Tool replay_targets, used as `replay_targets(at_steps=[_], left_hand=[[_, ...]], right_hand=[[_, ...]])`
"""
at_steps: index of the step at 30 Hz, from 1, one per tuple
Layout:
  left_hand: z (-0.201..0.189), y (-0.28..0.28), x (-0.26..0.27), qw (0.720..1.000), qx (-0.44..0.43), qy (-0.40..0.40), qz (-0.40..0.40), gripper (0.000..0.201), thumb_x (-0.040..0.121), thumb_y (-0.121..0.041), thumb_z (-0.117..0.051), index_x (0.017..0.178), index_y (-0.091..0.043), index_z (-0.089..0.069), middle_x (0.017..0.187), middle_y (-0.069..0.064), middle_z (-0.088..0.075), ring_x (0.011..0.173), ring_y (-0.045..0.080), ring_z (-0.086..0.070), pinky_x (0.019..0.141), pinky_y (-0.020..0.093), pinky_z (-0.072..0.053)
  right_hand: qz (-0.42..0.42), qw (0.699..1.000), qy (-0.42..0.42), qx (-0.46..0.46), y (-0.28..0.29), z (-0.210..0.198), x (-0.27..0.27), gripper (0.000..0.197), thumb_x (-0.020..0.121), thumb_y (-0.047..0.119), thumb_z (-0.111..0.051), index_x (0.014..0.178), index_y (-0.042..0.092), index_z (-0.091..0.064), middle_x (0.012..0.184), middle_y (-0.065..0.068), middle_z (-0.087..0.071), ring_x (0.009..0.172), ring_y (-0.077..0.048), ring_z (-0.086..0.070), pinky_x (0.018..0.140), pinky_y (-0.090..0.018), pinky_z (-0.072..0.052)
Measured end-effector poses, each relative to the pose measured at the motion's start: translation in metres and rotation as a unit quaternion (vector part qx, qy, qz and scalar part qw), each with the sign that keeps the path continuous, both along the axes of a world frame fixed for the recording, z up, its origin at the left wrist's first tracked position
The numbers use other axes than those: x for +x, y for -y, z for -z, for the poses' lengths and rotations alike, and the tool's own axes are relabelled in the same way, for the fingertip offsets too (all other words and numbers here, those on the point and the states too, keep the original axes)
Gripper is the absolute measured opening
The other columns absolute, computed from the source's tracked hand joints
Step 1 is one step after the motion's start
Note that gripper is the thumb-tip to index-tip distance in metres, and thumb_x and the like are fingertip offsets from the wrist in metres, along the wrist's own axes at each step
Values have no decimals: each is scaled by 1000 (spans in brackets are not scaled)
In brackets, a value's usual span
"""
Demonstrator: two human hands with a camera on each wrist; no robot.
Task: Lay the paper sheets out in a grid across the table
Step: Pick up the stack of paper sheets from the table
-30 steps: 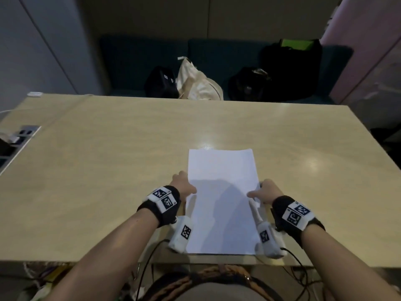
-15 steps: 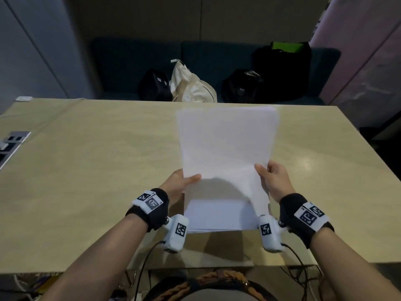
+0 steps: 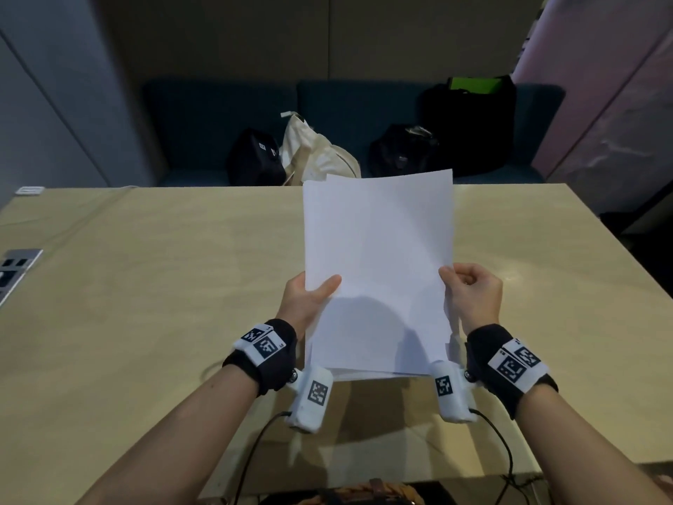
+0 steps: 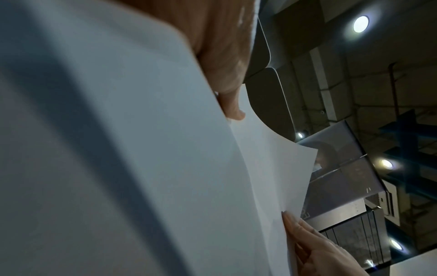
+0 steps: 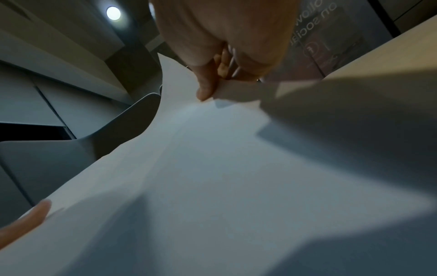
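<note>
Above the table [image 3: 145, 322], perhaps several paper sheets [image 3: 378, 271].

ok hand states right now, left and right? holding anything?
Left hand: grips the left edge of the paper stack, thumb on top.
Right hand: pinches the stack's right edge, fingers curled.
Stack is held above the table.

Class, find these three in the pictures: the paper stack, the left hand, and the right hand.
paper stack [image 3: 378, 249], head view: middle of the top sheet.
left hand [image 3: 304, 304], head view: back of the hand, below the thumb.
right hand [image 3: 473, 297], head view: back of the hand.
</note>
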State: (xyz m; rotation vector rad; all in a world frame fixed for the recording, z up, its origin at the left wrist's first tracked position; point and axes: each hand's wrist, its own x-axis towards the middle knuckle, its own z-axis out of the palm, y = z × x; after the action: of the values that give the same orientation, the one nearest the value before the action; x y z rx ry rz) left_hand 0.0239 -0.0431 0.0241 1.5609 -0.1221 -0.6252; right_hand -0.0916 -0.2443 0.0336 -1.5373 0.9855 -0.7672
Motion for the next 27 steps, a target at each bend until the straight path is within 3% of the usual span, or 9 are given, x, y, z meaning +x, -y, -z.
replay_targets(at_steps=[5, 6, 8, 10, 13, 16, 22, 24, 27], left_hand=[[-3, 22, -2, 1000, 10, 13, 13, 19, 90, -21, -60, 106, -12, -62, 105, 4, -69, 96, 22, -65, 90, 36, -51], [-5, 28, -2, 1000, 15, 19, 9, 24, 90, -21, -59, 110, -9, -62, 108, 7, -68, 97, 24, -65, 92, 37, -51], [-5, 39, -4, 999, 22, 26, -5, 28, 90, -21, -59, 113, -6, -61, 112, 10, -67, 102, 26, -65, 96, 40, -50], [-4, 52, -7, 999, 23, 20, -29, 27, 90, -19, -59, 114, -6, -60, 114, 11, -66, 105, 26, -63, 98, 40, -48], [-2, 70, -13, 998, 22, 14, -55, 29, 90, -20, -60, 116, -7, -59, 115, 8, -65, 108, 25, -62, 101, 39, -45], [2, 87, -20, 996, 45, 23, -70, 38, 88, -27, -62, 120, -6, -58, 118, 6, -65, 110, 24, -61, 103, 41, -44], [11, 108, -38, 990, 69, 51, -108, 40, 89, -28, -60, 122, -5, -58, 116, 6, -64, 106, 23, -61, 94, 33, -45], [13, 112, -43, 989, 67, 50, -125, 38, 89, -26, -60, 121, -5, -59, 115, 7, -65, 105, 24, -62, 93, 33, -46], [13, 120, -48, 989, 60, 44, -131, 35, 89, -24, -60, 119, -6, -60, 113, 7, -65, 102, 23, -62, 88, 31, -45]], right_hand=[[23, 999, -27, -21, 40, 9, -3, 13, 90, 7, -57, 101, 2, -62, 79, -5, -59, 70, -13, -53, 49, 3, -41], [36, 998, -37, -27, 57, 11, -4, 16, 91, 9, -56, 102, -2, -62, 85, -8, -59, 76, -18, -54, 51, 0, -43], [56, 995, -73, -44, 94, 14, -9, 22, 92, 11, -53, 106, -5, -61, 90, -12, -59, 85, -27, -57, 68, -19, -48], [77, 988, -116, -63, 133, 14, -18, 24, 92, 11, -51, 108, -4, -61, 95, -19, -61, 91, -31, -58, 77, -29, -42], [84, 978, -172, -89, 181, 17, -31, 25, 94, 10, -48, 110, -6, -59, 110, -28, -63, 97, -34, -58, 84, -37, -43], [75, 969, -214, -101, 222, 28, -38, 25, 94, 8, -45, 108, -8, -58, 111, -31, -62, 104, -40, -58, 89, -42, -44], [63, 948, -294, -107, 283, 47, -51, 30, 93, 7, -46, 119, -7, -52, 126, -29, -52, 115, -42, -50, 96, -46, -39], [38, 925, -348, -150, 288, 45, -57, 39, 92, 12, -51, 128, -3, -46, 134, -29, -42, 123, -43, -41, 100, -48, -34], [-116, 879, -404, -227, 265, 43, -68, 37, 90, 16, -53, 125, 6, -53, 133, -23, -43, 122, -39, -41, 100, -45, -35]])
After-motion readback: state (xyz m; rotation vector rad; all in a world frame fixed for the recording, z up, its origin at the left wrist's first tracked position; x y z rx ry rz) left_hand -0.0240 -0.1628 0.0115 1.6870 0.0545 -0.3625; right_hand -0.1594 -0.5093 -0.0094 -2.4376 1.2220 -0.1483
